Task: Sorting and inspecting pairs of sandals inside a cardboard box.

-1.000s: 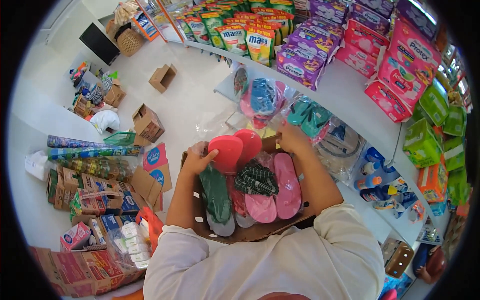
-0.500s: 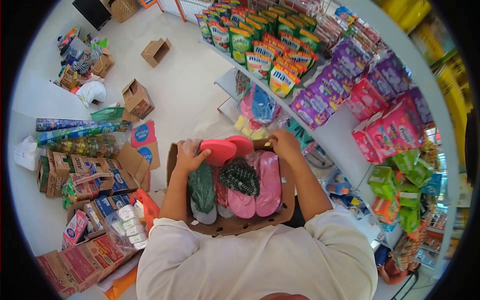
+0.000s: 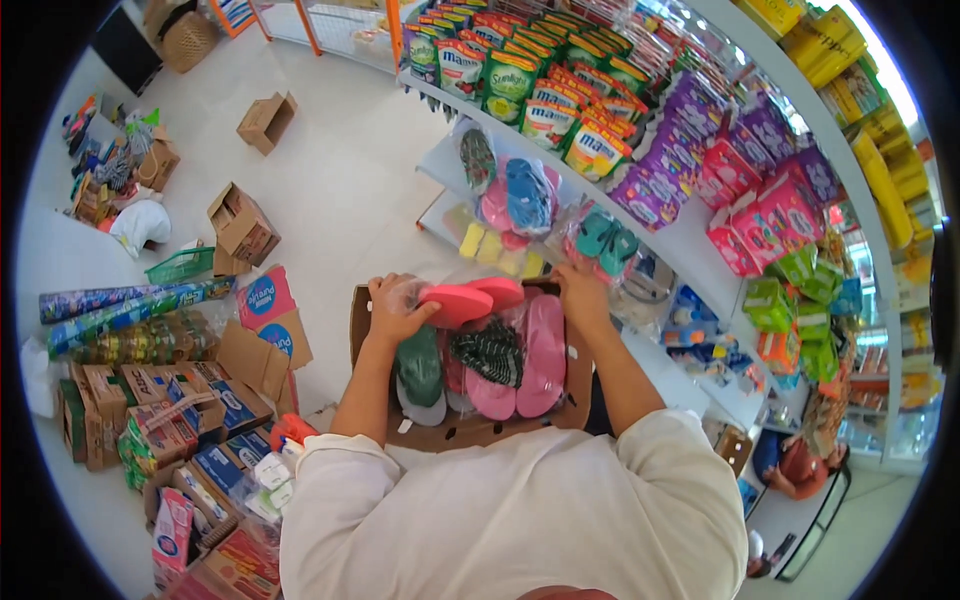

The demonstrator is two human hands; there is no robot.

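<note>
An open cardboard box point(image 3: 478, 432) stands in front of my body. At its far left corner, my left hand point(image 3: 397, 308) is closed on a pair of coral-red flip-flops point(image 3: 470, 300) in clear plastic, held above the box's contents. Below them lie bagged pink flip-flops point(image 3: 543, 355), a green flip-flop point(image 3: 419, 362) with a grey sole, and a dark patterned piece point(image 3: 488, 352). My right hand point(image 3: 583, 295) grips the box's far right corner; its fingertips are partly hidden.
To the right runs a shelf point(image 3: 690, 255) with detergent pouches point(image 3: 548, 120) and purple packs point(image 3: 675, 145). Bagged teal flip-flops point(image 3: 605, 240) lie below it. Stacked cartons point(image 3: 165, 415) crowd the left. An open carton point(image 3: 243, 230) sits on the floor. Another person point(image 3: 800, 465) is at far right.
The coral-red flip-flops have shifted slightly right with my left hand and now look more tilted. My right hand stays at the box corner. The whole view has turned a little.
</note>
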